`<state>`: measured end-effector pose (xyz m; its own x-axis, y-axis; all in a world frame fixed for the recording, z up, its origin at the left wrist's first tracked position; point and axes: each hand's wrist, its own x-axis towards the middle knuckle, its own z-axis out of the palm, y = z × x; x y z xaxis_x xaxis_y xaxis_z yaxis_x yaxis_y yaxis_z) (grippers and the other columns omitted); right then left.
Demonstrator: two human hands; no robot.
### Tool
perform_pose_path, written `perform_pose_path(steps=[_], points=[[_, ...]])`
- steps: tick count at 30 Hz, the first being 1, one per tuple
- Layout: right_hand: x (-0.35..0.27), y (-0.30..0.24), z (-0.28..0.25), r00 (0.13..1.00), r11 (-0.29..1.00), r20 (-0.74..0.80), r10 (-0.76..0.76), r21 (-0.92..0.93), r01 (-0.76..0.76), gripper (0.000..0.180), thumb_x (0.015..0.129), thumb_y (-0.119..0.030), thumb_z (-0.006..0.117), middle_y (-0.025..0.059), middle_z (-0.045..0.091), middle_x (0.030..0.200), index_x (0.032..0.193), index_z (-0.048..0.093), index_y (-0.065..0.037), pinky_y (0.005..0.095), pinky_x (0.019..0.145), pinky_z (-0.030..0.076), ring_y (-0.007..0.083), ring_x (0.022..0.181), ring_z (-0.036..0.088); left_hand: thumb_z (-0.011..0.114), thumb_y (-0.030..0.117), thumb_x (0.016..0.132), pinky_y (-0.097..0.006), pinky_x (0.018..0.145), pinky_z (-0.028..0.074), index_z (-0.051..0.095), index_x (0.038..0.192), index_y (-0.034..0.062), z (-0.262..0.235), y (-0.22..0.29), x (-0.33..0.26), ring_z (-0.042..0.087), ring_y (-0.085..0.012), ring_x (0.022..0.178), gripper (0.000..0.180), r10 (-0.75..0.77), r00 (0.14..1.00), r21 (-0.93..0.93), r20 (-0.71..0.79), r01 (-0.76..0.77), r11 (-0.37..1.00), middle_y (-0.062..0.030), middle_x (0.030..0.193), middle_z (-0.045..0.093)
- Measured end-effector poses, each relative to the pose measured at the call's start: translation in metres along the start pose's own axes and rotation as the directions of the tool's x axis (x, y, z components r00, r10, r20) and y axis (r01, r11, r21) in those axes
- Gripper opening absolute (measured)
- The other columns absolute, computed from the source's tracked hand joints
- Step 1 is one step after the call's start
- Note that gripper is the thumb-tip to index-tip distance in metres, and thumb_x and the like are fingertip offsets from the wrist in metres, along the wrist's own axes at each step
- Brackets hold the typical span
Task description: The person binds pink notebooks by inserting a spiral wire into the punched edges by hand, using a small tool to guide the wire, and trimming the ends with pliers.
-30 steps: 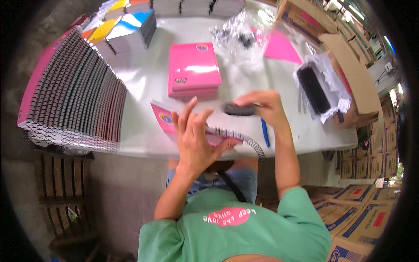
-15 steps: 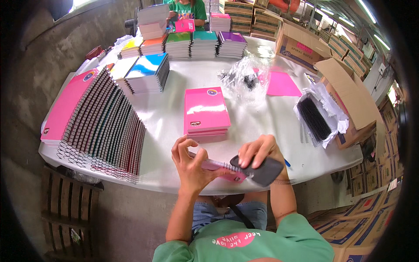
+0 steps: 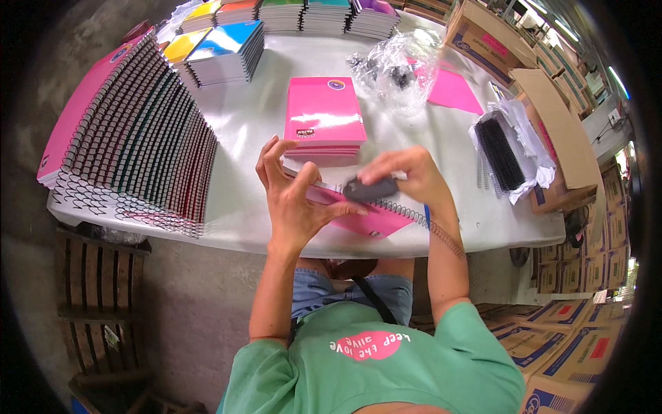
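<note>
My left hand [image 3: 293,196] pinches a pink notebook [image 3: 379,224] tilted on edge at the table's front, thumb across its cover. A dark wire spiral [image 3: 408,210] runs along the notebook's upper edge and sticks out past its right end, up to my right forearm. My right hand [image 3: 410,169], blurred by motion, has its fingers closed on a dark grey flat pad [image 3: 371,188], which lies against the spiral and the notebook's edge. Just beyond my hands sits a short stack of pink notebooks [image 3: 324,110].
A tall row of spiral-bound pink notebooks [image 3: 138,138] stands at the left. Blue and other coloured stacks [image 3: 224,55] line the back. Clear plastic wrap [image 3: 400,72], a pink sheet [image 3: 454,90], black spirals in white paper [image 3: 500,155] and an open carton [image 3: 558,138] lie rightward.
The pad in my right hand has moved left along the notebook's edge, showing more of the spiral to its right. My left hand keeps its grip. The whole view has tilted downward.
</note>
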<state>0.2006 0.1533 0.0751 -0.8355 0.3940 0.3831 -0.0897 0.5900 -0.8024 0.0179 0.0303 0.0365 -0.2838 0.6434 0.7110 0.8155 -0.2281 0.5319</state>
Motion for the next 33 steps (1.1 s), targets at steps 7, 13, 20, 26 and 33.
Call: perform_pose_path(steps=[7, 13, 20, 26, 33], points=[[0.004, 0.005, 0.014, 0.995, 0.995, -0.091, 0.033, 0.099, -0.024, 0.025, 0.065, 0.008, 0.061, 0.0177, 0.068, 0.089, 0.087, 0.070, 0.000, 0.0306, 0.078, 0.052, 0.0239, 0.086, 0.066, 0.090, 0.043, 0.036, -0.041, 0.078, 0.045, 0.051, 0.074, 0.0060, 0.002, -0.007, 0.000, 0.041, -0.0315, 0.107, 0.066, -0.063, 0.998, -0.108, -0.017, 0.061, 0.992, -0.0144, 0.118, 0.034], [0.015, 0.005, 0.020, 0.982, 0.982, -0.030, 0.186, -0.025, -0.186, 0.028, 0.066, 0.012, 0.063, 0.0139, 0.069, 0.092, 0.091, 0.070, 0.001, 0.0281, 0.081, 0.050, 0.0206, 0.088, 0.066, 0.088, 0.051, 0.034, -0.036, 0.065, 0.044, 0.052, 0.075, 0.0076, 0.010, -0.009, -0.008, 0.043, -0.0252, 0.094, 0.070, -0.135, 0.988, -0.200, -0.078, 0.117, 0.973, -0.0123, 0.110, 0.032], [0.011, 0.008, 0.025, 0.990, 0.984, -0.122, 0.076, 0.170, -0.054, 0.025, 0.067, 0.008, 0.062, 0.0172, 0.068, 0.092, 0.089, 0.071, 0.000, 0.0318, 0.078, 0.052, 0.0239, 0.086, 0.066, 0.082, 0.058, 0.036, -0.030, 0.063, 0.046, 0.053, 0.096, 0.0101, 0.021, -0.017, -0.030, 0.034, -0.0244, 0.114, 0.082, -0.069, 0.968, -0.140, -0.240, 0.036, 0.990, -0.0118, 0.111, 0.035], [-0.007, -0.007, -0.009, 0.972, 0.952, -0.233, 0.002, 0.297, 0.069, 0.023, 0.072, 0.010, 0.063, 0.0125, 0.067, 0.092, 0.091, 0.069, -0.002, 0.0276, 0.075, 0.050, 0.0157, 0.084, 0.063, 0.082, 0.053, 0.044, -0.033, 0.072, 0.046, 0.057, 0.090, 0.0124, 0.010, -0.009, -0.026, 0.039, -0.0268, 0.109, 0.067, -0.056, 0.980, -0.092, -0.192, 0.039, 0.995, -0.0127, 0.117, 0.032], [-0.028, -0.088, -0.031, 0.405, 0.989, -0.908, -0.110, -0.059, 0.135, 0.028, 0.078, 0.000, 0.064, 0.0089, 0.065, 0.096, 0.106, 0.061, 0.005, 0.0232, 0.070, 0.048, 0.0116, 0.077, 0.060, 0.088, 0.027, 0.055, -0.031, 0.066, 0.043, 0.059, 0.083, 0.0125, 0.018, 0.009, -0.025, 0.047, -0.0229, 0.092, 0.044, -0.110, 0.975, -0.122, -0.194, 0.087, 0.989, -0.0137, 0.119, 0.030]])
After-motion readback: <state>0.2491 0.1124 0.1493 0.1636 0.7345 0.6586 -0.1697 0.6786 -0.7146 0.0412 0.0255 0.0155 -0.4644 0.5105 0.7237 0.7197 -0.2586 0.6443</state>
